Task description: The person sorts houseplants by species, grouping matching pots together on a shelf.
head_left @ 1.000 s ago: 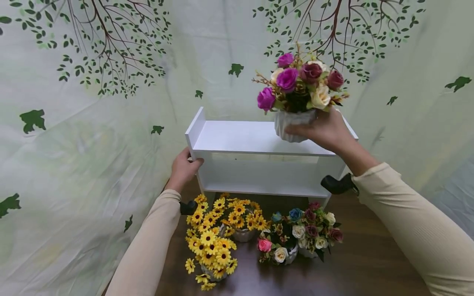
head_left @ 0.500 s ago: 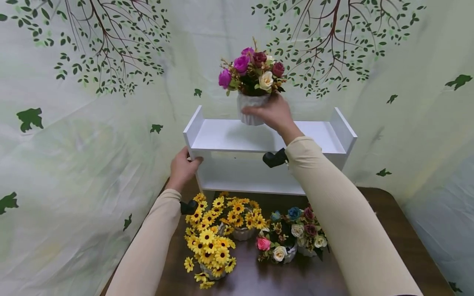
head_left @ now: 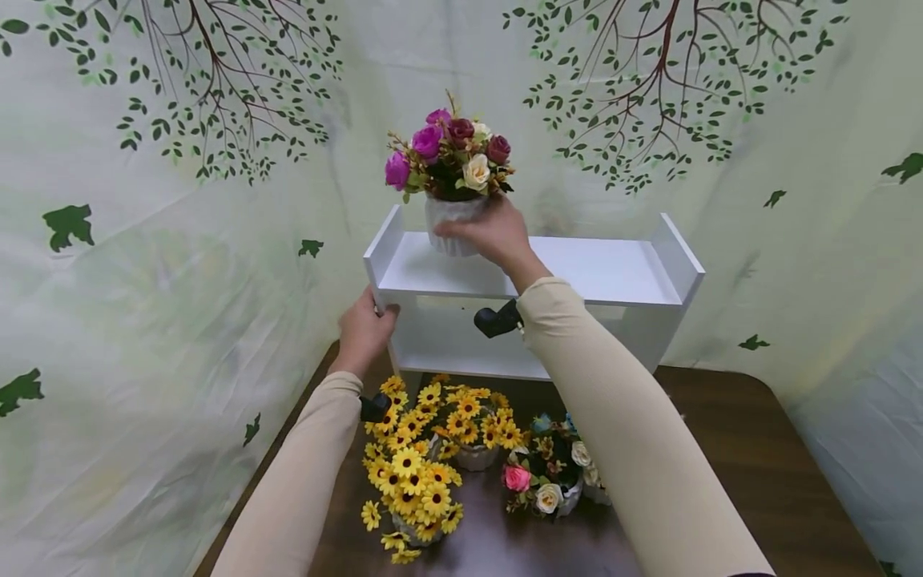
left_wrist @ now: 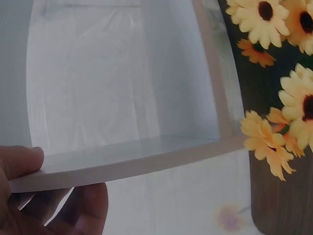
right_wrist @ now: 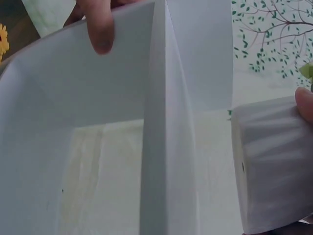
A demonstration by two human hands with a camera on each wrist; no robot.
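Observation:
My right hand (head_left: 493, 236) grips a white ribbed flowerpot (head_left: 450, 220) holding purple, dark red and cream artificial roses (head_left: 457, 156). The pot is upright over the left part of the white shelf's top board (head_left: 598, 260). In the right wrist view, the base of the pot (right_wrist: 274, 166) hangs beside the upper board, with a gap between them. My left hand (head_left: 364, 332) holds the shelf's left side panel (head_left: 382, 248), its thumb on the inner face and fingers outside. The left wrist view shows that panel's edge (left_wrist: 127, 166) between thumb and fingers.
Below the shelf, pots of yellow daisy-like flowers (head_left: 411, 481) stand on the dark wooden table (head_left: 757, 465). To their right are pots of mixed roses (head_left: 548, 481), partly covered by my right sleeve. A leaf-printed cloth (head_left: 180, 280) hangs behind and to the left.
My right hand has carried the potted roses leftward across the top board, and lately a little lower. The left hand keeps its hold on the side panel.

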